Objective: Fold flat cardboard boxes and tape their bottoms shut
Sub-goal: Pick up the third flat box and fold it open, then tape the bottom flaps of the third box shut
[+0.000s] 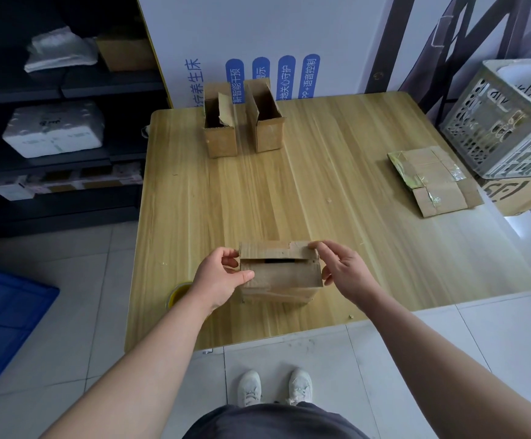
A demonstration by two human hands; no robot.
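Box (279, 278) standing at the table's (321, 191) near edge. Left hand (223, 275) gripping its left side, right hand (343, 274) pinching the far flap, probably holding 2 flaps shut for taping. Tape roll (178, 295) lying at the near-left edge.

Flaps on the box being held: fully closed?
No: a dark gap shows between the two flaps of the cardboard box, which the left hand and right hand hold at its ends.
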